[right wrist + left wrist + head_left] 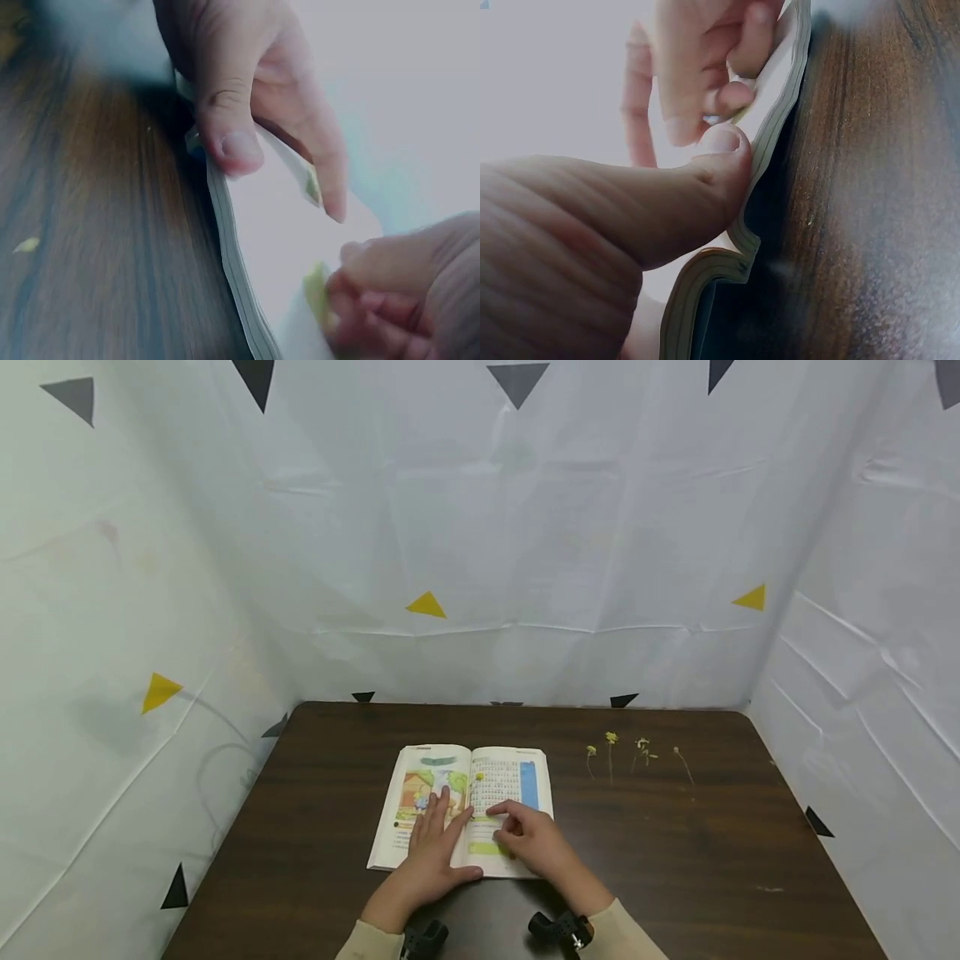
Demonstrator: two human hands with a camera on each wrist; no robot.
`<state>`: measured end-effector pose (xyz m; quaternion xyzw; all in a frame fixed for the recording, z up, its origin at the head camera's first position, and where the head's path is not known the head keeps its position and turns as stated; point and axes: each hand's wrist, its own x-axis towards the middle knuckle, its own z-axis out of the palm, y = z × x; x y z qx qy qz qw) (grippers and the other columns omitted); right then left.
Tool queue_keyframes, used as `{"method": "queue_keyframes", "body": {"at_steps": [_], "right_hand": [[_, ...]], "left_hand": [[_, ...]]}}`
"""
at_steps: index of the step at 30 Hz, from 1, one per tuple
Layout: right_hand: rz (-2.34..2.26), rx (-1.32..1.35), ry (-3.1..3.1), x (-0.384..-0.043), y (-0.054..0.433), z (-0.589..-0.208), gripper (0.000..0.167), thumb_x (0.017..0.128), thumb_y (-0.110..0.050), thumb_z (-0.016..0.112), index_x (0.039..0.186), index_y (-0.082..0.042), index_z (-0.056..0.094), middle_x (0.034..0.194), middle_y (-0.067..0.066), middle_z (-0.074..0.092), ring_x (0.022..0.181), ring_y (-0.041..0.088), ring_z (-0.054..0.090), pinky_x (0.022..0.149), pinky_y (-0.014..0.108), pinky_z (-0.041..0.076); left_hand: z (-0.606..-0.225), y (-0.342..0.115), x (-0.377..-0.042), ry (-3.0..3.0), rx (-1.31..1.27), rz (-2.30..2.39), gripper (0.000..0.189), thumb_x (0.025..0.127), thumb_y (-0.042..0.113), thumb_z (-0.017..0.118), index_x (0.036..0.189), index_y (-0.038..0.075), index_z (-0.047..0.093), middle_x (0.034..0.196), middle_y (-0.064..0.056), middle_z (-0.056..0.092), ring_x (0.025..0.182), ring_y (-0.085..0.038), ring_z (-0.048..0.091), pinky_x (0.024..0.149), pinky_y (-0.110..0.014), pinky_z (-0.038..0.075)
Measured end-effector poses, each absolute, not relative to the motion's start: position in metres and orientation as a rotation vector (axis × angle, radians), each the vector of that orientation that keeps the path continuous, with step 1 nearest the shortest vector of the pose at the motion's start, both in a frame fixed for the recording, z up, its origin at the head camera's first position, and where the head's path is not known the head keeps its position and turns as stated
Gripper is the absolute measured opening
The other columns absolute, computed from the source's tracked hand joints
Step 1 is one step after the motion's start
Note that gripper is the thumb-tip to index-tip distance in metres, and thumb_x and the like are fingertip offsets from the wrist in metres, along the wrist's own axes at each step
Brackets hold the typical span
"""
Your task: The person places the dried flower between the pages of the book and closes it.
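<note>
An open book [530,866] lies on the dark table, with a picture on its left page and rows of print on its right. My left hand [431,860] rests spread over the left page and the gutter, its thumb [721,142] at the book's lower edge. On the right page is a small yellow flower [479,776], near the gutter. Just below it, my right hand [534,839] touches the right page with bent fingers, index finger and thumb apart in the head view. Its palm side is hidden there.
Several thin sprigs with yellow blossoms, one of them a flower [611,739], lie in a row on the table [720,843] right of the book. A small yellow fragment [27,245] is on the wood. White sheeting [525,543] with coloured triangles surrounds the table's back and sides.
</note>
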<state>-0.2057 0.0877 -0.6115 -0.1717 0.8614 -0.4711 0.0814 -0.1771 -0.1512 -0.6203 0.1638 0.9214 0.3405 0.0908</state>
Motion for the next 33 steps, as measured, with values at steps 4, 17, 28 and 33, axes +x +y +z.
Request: {"method": "queue_keyframes", "body": {"at_steps": [4, 17, 28, 33], "right_hand": [[-1.131, -0.597, 2.709, -0.194, 0.104, -0.603, 0.043, 0.096, -0.012, 0.083, 0.138, -0.014, 0.072, 0.086, -0.005, 0.063, 0.068, 0.003, 0.051, 0.064, 0.025, 0.045], [-1.048, -0.405, 2.760, -0.160, 0.161, -0.614, 0.049, 0.095, -0.022, 0.085, 0.142, -0.026, 0.073, 0.073, -0.012, 0.056, 0.063, 0.002, 0.047, 0.059, 0.024, 0.040], [-1.087, -0.175, 2.848, -0.150, 0.161, -0.620, 0.030, 0.098, -0.034, 0.082, 0.128, -0.036, 0.076, 0.068, -0.014, 0.054, 0.056, 0.005, 0.046, 0.054, 0.024, 0.036], [-1.053, -0.214, 2.894, -0.153, 0.161, -0.625, 0.043, 0.094, -0.035, 0.087, 0.134, -0.040, 0.073, 0.068, -0.016, 0.053, 0.056, 0.003, 0.044, 0.055, 0.023, 0.036]], "left_hand": [[-0.618, -0.151, -0.175, 2.736, 0.480, 1.000, 0.100, 0.089, 0.044, 0.090, 0.170, 0.016, 0.039, 0.184, -0.023, -0.001, 0.170, -0.050, -0.005, 0.131, -0.078, 0.005], [-0.612, -0.151, -0.175, 2.709, 0.510, 1.018, 0.085, 0.092, 0.042, 0.087, 0.166, 0.030, 0.048, 0.184, -0.022, -0.007, 0.170, -0.049, -0.010, 0.130, -0.078, 0.001], [-0.617, -0.150, -0.177, 2.696, 0.540, 1.039, 0.079, 0.092, 0.041, 0.087, 0.163, 0.034, 0.052, 0.183, -0.024, -0.008, 0.169, -0.051, -0.012, 0.129, -0.079, -0.001], [-0.617, -0.150, -0.178, 2.700, 0.545, 1.039, 0.076, 0.093, 0.040, 0.086, 0.161, 0.036, 0.053, 0.183, -0.025, -0.008, 0.169, -0.052, -0.012, 0.129, -0.079, -0.001]]}}
